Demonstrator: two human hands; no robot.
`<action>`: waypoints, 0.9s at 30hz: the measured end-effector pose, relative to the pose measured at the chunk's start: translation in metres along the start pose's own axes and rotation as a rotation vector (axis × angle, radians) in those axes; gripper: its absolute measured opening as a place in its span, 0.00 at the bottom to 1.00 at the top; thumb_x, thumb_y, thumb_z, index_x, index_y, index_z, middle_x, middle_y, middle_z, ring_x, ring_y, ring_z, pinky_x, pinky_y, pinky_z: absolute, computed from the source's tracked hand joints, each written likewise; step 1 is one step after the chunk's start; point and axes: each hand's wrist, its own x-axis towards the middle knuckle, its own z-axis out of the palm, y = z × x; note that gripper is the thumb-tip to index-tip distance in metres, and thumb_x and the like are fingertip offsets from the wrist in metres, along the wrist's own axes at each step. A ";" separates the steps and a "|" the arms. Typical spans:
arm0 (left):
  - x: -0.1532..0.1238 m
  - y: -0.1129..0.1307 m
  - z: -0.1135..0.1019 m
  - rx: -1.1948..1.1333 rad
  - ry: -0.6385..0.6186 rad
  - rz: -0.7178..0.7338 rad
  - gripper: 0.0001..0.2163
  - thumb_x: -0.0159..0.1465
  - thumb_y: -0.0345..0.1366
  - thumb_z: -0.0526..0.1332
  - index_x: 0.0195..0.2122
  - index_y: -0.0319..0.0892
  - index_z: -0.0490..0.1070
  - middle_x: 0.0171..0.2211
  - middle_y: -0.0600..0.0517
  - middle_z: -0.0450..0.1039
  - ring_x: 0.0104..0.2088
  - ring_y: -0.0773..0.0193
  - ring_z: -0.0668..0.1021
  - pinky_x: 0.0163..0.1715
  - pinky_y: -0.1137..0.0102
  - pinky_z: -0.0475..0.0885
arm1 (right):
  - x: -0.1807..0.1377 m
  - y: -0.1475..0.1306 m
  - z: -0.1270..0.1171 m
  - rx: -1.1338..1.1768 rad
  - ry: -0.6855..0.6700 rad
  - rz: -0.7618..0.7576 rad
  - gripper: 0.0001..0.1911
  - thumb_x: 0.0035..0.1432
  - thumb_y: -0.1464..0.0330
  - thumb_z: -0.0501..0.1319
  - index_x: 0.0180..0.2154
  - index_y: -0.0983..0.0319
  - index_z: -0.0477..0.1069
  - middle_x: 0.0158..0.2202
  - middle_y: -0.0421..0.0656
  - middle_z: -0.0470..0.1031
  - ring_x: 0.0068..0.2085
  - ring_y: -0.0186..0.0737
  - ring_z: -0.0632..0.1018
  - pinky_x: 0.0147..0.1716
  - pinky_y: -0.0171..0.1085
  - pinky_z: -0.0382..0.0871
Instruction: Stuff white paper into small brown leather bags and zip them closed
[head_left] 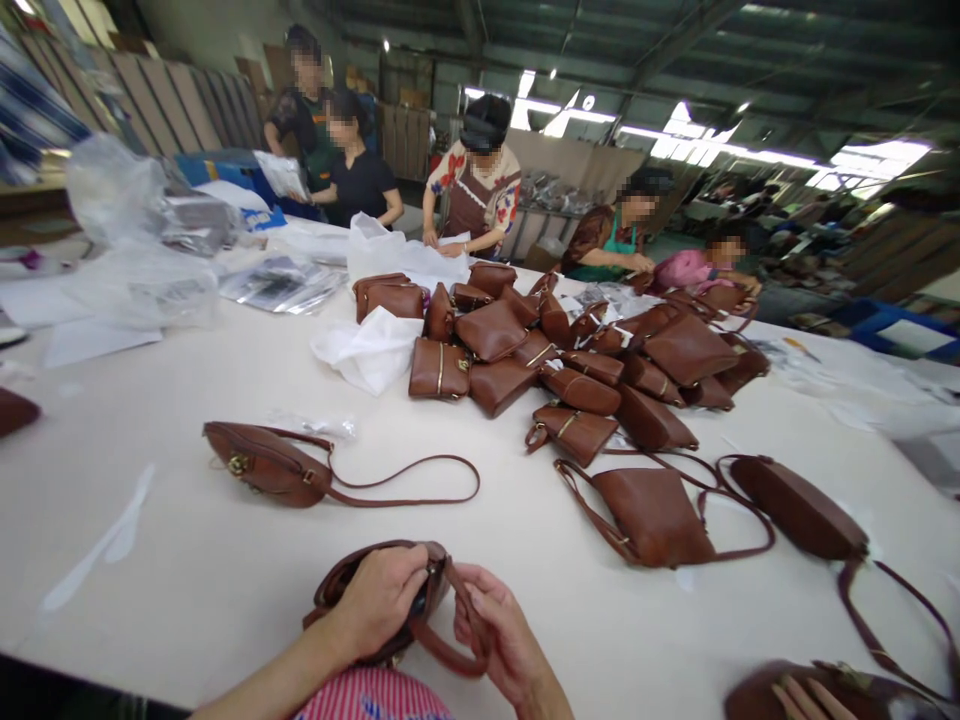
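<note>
A brown leather handbag [439, 590] stands at the front edge of the table, close to my body, with its mouth partly open. My left hand [381, 598] is closed on the rim of its opening, fingers bent over the edge. On the other side, my right hand [499, 625] grips the bag's strap [450, 655], which loops down between the two hands. The inside of the bag is dark and mostly hidden by my left hand. Just beyond lies another brown handbag [274, 465] on its side, its strap stretched to the right.
A heap of brown bags [495, 335] covers the table's middle. Nearer on the right lie a square bag [656, 510] and a long bag [799, 505]. Another person's hand [806, 700] rests on a bag at lower right. Plastic wrap [150, 280] lies left; several people work across the table.
</note>
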 end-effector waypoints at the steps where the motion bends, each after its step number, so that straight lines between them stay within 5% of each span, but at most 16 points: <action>1: -0.001 0.001 0.000 0.001 -0.018 -0.005 0.11 0.69 0.33 0.46 0.32 0.43 0.66 0.32 0.50 0.75 0.35 0.60 0.77 0.37 0.69 0.68 | 0.004 0.007 0.002 0.004 0.031 -0.022 0.21 0.44 0.56 0.71 0.38 0.60 0.76 0.23 0.36 0.68 0.23 0.32 0.68 0.25 0.32 0.64; 6: -0.004 -0.002 -0.005 -0.039 -0.061 -0.056 0.11 0.69 0.34 0.47 0.33 0.43 0.66 0.33 0.52 0.75 0.36 0.61 0.76 0.39 0.69 0.67 | 0.020 0.043 -0.003 -0.269 0.211 -0.245 0.21 0.52 0.54 0.66 0.45 0.57 0.72 0.39 0.45 0.78 0.39 0.46 0.78 0.40 0.42 0.74; 9: -0.006 -0.008 -0.010 -0.060 -0.094 -0.053 0.11 0.68 0.34 0.48 0.30 0.43 0.65 0.31 0.54 0.72 0.33 0.62 0.74 0.37 0.70 0.66 | 0.023 0.041 -0.015 -0.602 0.061 -0.376 0.34 0.52 0.56 0.68 0.59 0.54 0.65 0.61 0.48 0.67 0.61 0.52 0.67 0.61 0.50 0.60; 11: -0.006 -0.012 -0.014 -0.101 -0.119 -0.021 0.12 0.68 0.35 0.48 0.29 0.43 0.65 0.29 0.55 0.71 0.32 0.63 0.73 0.36 0.71 0.65 | 0.026 0.030 -0.019 -0.681 -0.148 -0.351 0.36 0.51 0.57 0.69 0.61 0.53 0.63 0.65 0.46 0.62 0.66 0.52 0.61 0.65 0.51 0.52; 15: -0.002 -0.017 -0.021 -0.161 -0.136 0.035 0.13 0.68 0.35 0.48 0.29 0.42 0.67 0.29 0.55 0.72 0.31 0.64 0.73 0.34 0.72 0.65 | 0.038 0.008 -0.005 -0.709 -0.365 -0.304 0.33 0.49 0.58 0.71 0.56 0.53 0.69 0.56 0.46 0.73 0.58 0.52 0.72 0.60 0.49 0.60; 20: 0.000 -0.002 -0.033 0.093 -0.152 -0.054 0.11 0.66 0.32 0.51 0.30 0.43 0.70 0.28 0.53 0.76 0.31 0.61 0.76 0.33 0.71 0.66 | 0.039 0.015 0.016 -0.812 -0.215 -0.477 0.14 0.53 0.62 0.68 0.42 0.57 0.78 0.36 0.42 0.78 0.38 0.43 0.77 0.40 0.38 0.71; 27: -0.011 0.013 -0.055 0.313 -0.192 -0.121 0.12 0.63 0.31 0.53 0.29 0.43 0.75 0.30 0.49 0.79 0.33 0.57 0.79 0.34 0.67 0.70 | 0.017 0.030 0.006 -0.881 -0.044 -0.504 0.09 0.53 0.69 0.66 0.38 0.56 0.78 0.33 0.41 0.78 0.35 0.41 0.77 0.36 0.35 0.70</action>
